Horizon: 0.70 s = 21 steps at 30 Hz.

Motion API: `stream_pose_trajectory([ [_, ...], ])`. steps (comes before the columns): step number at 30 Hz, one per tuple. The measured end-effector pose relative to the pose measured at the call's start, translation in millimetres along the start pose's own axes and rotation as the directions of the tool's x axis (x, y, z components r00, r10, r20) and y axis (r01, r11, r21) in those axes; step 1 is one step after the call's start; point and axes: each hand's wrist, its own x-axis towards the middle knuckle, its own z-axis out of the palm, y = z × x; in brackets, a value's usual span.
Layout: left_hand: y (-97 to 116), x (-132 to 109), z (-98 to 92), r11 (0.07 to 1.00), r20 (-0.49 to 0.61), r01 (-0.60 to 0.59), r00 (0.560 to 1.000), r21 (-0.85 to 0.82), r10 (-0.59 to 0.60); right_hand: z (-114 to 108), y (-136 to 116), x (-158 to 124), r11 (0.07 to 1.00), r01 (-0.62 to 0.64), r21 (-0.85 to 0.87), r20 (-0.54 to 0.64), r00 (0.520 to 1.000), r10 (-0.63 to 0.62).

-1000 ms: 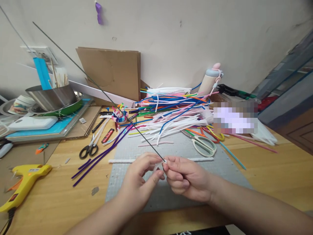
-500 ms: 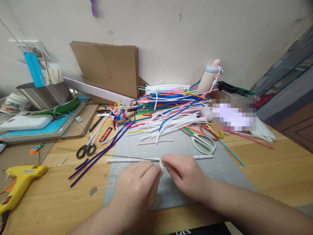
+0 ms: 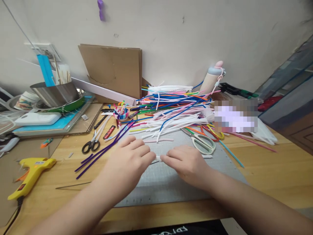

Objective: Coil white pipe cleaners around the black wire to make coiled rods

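Between my two hands a short stretch of a white pipe cleaner shows, just above the grey cutting mat. My left hand is closed round its left part, palm down. Fingers and thumb of my right hand pinch it a little to the right, and a white end sticks out past the knuckles. A thin dark rod slants under my left forearm; a dark tip also shows beside my left fingertips. Behind the hands lies a pink pipe cleaner.
A heap of coloured pipe cleaners lies behind the mat. Pale-handled scissors are at its right, black-handled scissors and purple pipe cleaners at left. A yellow glue gun rests far left; a bottle stands behind.
My left hand has moved up and flattened over the white pipe cleaner. The dark rod now slants lower at the left. The view has shifted slightly, with objects on the left further right.
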Motion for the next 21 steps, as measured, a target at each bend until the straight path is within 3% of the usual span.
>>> stream_pose_trajectory([
  [3,-13,16,-20.9,0.987,0.164,-0.162,0.973,-0.001,0.160,-4,8,-1,0.995,-0.051,0.091,0.002,0.999,0.051],
  [6,-29,32,-36.9,0.968,0.214,-0.250,0.945,-0.009,0.246,-8,21,-1,0.949,-0.109,0.295,0.033,0.994,0.104],
  [8,-38,39,-41.1,0.963,0.239,-0.269,0.933,-0.034,0.269,-9,29,0,0.862,-0.165,0.479,0.070,0.986,0.150],
  [11,-49,37,-34.6,0.968,0.249,-0.240,0.936,-0.073,0.250,-6,37,2,0.600,-0.315,0.736,0.221,0.949,0.226],
  [14,-53,23,-17.4,0.982,0.233,-0.159,0.956,-0.103,0.179,1,39,2,0.361,-0.442,0.821,0.394,0.897,0.202],
  [18,-47,-3,-2.4,0.988,0.273,-0.039,0.959,-0.146,0.078,10,42,0,0.317,-0.483,0.816,0.460,0.875,0.149],
  [21,-42,-22,-8.5,0.980,0.372,0.049,0.928,-0.191,0.026,11,50,-1,0.297,-0.509,0.808,0.479,0.861,0.173],
])
